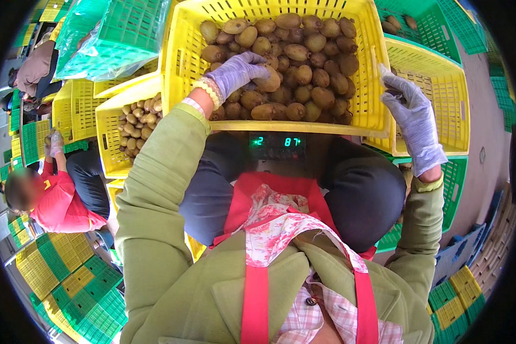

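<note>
Nearest, a red apron (255, 304) and green jacket (160, 229) fill the view, the jacket cut off by the lower edge. Beyond them are dark-trousered knees (364, 192), with a digital display (275, 146) glowing green between; its housing is mostly lost in shadow.

Over the display sits a yellow crate (281, 127) heaped with brown kiwifruit; its far rim runs out of view. The left hand (235, 74), in a thin pale glove, reaches over its near left part, fingers closed on one kiwifruit (269, 80). The hand hides part of that fruit and some of the pile (321, 74).

The right hand (414, 117), also gloved, is by the crate's right side. Its thumb and forefinger stand slightly apart, but the other fingers are folded out of sight, so I cannot tell whether they close on anything.

To the right, another yellow crate (444, 112) is partly covered by that hand; the green crate (456, 178) below is largely masked by the knee and forearm. To the left, a yellow crate (109, 135) holds smaller-looking fruit (136, 123), partly behind the sleeve.

Farther left, a person in red (66, 198) sits bent by the fisheye. At the far left, green crates (123, 43) blur under clear plastic, and a stooping person (37, 71) is hard to make out.
</note>
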The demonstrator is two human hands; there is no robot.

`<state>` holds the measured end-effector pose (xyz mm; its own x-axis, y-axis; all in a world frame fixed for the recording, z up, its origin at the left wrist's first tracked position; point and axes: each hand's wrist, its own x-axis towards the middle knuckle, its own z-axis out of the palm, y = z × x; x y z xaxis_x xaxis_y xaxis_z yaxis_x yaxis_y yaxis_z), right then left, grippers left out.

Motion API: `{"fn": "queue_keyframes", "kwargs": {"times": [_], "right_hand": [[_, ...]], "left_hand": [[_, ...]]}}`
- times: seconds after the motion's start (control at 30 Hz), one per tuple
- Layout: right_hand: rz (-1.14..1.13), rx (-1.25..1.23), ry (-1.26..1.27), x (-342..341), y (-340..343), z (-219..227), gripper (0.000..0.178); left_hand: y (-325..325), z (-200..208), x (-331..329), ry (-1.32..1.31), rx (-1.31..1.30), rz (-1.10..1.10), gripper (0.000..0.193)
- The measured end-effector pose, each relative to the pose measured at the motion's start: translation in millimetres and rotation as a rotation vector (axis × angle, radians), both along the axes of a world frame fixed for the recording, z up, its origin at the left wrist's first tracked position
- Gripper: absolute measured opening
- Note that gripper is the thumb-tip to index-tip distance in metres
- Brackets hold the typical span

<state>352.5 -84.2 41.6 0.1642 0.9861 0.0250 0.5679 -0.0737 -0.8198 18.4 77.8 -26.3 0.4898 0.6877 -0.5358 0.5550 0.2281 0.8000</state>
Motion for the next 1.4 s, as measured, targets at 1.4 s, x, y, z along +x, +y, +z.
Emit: {"fn": "queue_keyframes", "kwargs": {"times": [1.4], "right_hand": [[-0.025, 0.033, 0.133, -24, 3, -1, 0.017]], "left_hand": [[-31, -35, 97, 0.368, 0.237, -0.677, 0.071]]}}
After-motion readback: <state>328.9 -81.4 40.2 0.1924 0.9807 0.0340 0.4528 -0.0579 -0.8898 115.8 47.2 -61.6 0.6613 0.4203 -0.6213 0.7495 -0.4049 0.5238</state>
